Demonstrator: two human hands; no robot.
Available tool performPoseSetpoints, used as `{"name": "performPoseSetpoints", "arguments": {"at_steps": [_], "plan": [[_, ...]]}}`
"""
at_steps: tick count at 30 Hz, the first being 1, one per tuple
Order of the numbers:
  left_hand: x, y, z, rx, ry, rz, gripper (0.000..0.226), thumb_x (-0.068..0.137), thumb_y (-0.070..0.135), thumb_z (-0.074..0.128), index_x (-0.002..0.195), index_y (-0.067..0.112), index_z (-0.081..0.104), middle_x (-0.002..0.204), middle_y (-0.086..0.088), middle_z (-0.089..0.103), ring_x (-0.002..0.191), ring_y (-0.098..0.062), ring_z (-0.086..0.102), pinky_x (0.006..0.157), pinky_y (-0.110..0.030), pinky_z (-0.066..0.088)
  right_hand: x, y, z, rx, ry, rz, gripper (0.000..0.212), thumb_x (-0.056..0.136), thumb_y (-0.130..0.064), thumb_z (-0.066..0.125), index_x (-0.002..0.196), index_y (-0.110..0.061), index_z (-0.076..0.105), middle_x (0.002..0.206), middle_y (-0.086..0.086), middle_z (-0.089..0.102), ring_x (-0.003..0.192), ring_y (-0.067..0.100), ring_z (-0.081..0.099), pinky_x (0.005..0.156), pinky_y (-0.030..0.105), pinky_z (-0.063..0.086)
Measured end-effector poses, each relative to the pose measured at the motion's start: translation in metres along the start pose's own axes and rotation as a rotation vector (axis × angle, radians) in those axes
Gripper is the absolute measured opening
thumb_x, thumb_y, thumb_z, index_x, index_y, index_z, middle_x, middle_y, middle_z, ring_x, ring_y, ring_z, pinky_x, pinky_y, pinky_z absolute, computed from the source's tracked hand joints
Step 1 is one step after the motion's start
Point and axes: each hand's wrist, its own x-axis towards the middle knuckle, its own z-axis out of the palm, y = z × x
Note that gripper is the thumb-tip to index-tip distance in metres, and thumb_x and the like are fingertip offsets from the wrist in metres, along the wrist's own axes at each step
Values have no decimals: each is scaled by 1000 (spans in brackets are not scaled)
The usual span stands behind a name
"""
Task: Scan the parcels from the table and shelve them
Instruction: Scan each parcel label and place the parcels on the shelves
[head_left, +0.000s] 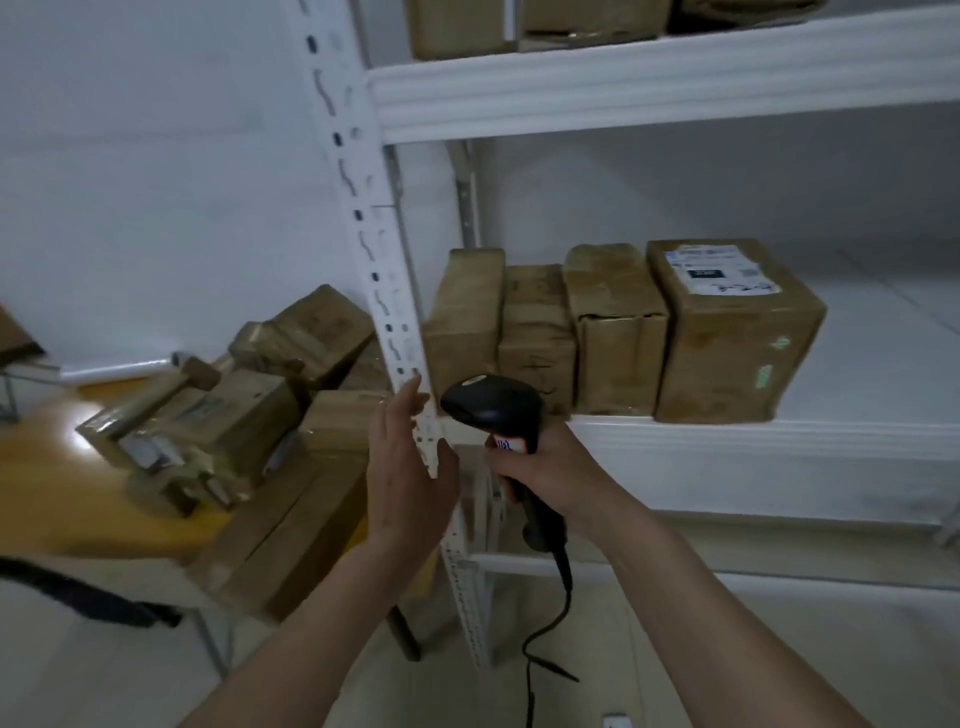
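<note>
1. Right grip (537, 462): the fingers are clamped around the handle of a black barcode scanner (496, 410). The scanner head sits above the fist and its cord (545, 629) hangs down from below the fist toward the floor.
2. Left grip (410, 467): the hand is flat with fingers spread apart and holds nothing. It sits just left of the scanner, in front of the white slotted upright post (363, 234) of the shelving; contact with the post cannot be confirmed.
3. Shelved parcels: four brown taped parcels stand in a row on the middle shelf (779, 431), above and to the right of the right grip. The rightmost, the labelled parcel (727, 332), carries a white shipping label on top and is farthest from the grip. The three unlabelled-side parcels (540, 332) stand pressed side by side between it and the post.
4. Unshelved parcels: a loose pile of parcels (218, 415) lies on the wooden tabletop (57, 488), to the left of the left grip. A long flat box (291, 519) lies at the tabletop's near edge, directly below and left of the left grip.
5. Upper shelf (649, 83): further brown parcels stand on it, well above both grips, cut off by the top edge of the view.
</note>
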Motion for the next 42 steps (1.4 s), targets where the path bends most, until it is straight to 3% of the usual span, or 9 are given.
{"name": "performPoseSetpoints", "arguments": {"at_steps": [4,8,12,19,25,28,33,39,42], "plan": [[-2,-44,-55,25,4,-94,56,86,4,65,137,11,43,118,10,40,109,-3,38,87,-18,32,22,-8,73,-69,-5,35,16,88,-7,61,76,-16,57,47,-5,54,41,7,52,49,20,45],[-3,-106,-110,108,-58,-196,65,87,13,69,142,17,36,123,4,45,116,-11,43,90,-18,30,41,-12,147,-106,-20,61,18,88,-9,62,73,-14,54,51,1,53,43,11,51,57,29,44],[-7,-162,-158,146,-128,-260,71,88,25,68,147,15,30,131,-4,45,122,-17,43,95,-22,33,56,-14,215,-65,-16,120,15,91,-14,63,79,-16,54,61,7,51,52,17,51,56,27,41],[-18,-239,-206,290,-340,-446,69,86,16,65,146,18,30,138,-5,41,126,-21,37,103,-31,35,77,4,292,-20,-11,263,10,92,-15,63,89,-10,55,64,7,53,54,15,52,55,24,43],[-2,-285,-207,333,-428,-522,78,88,20,64,152,19,19,144,-3,34,131,-20,33,105,-30,33,106,7,317,18,45,331,9,92,-14,63,99,-9,59,75,7,57,64,16,56,58,23,45],[14,-306,-202,351,-469,-524,85,85,22,69,152,20,17,144,-3,34,129,-21,34,106,-30,33,130,6,322,47,45,315,6,92,-13,62,95,-9,59,74,8,57,67,18,57,66,27,48],[56,-337,-192,468,-534,-528,90,81,39,73,150,16,19,146,-9,30,130,-27,31,108,-34,32,175,9,328,105,-1,333,15,92,-15,63,104,-9,57,77,7,58,73,19,59,71,29,49],[134,-377,-159,560,-620,-632,120,66,63,76,154,23,5,161,-11,-4,148,-37,-2,119,-56,13,229,10,315,249,-13,381,24,88,-17,67,109,-9,58,87,10,62,81,23,62,89,40,50],[162,-400,-137,590,-667,-686,133,60,72,74,154,28,-10,161,-11,-15,147,-37,-13,119,-59,3,256,9,307,296,-25,385,27,87,-16,68,111,-9,59,90,10,63,83,24,63,88,39,51]]}}
